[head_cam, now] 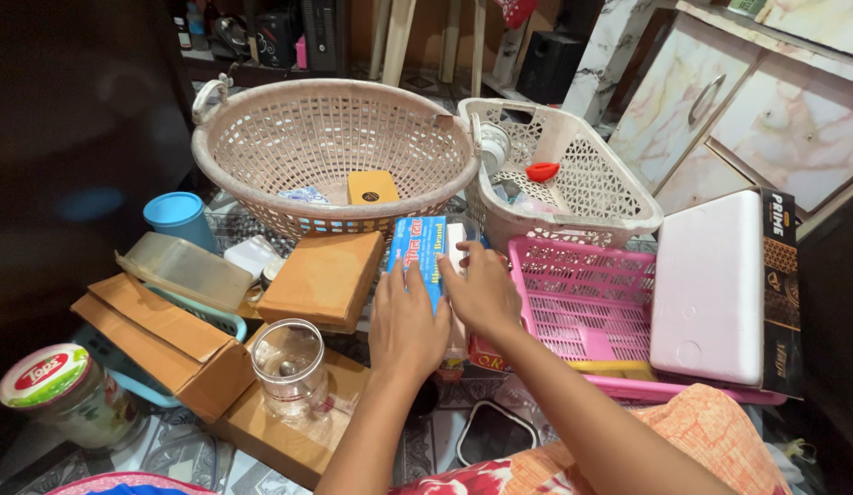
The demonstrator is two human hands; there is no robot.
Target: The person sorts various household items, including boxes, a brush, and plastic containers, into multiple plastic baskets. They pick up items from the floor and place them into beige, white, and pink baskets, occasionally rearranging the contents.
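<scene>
Both my hands rest on a blue printed packet (pixel 423 247) that lies in the middle, in front of the baskets. My left hand (pixel 404 325) lies flat over its lower left part. My right hand (pixel 481 291) covers its right edge and a white packet (pixel 456 240) beside it. A red box (pixel 486 353) peeks out under my right wrist. Whether the fingers grip the packet or only press on it is not clear.
A round cream basket (pixel 261 137) holds a small yellow box (pixel 371 186). A white rectangular basket (pixel 619 206) and a pink tray (pixel 592 293) sit right, beside a white foam-topped box (pixel 711 284). Cardboard boxes (pixel 326 275), a clear jar (pixel 289 367), a lidded jar (pixel 64 394) and a blue cup (pixel 177 215) lie left.
</scene>
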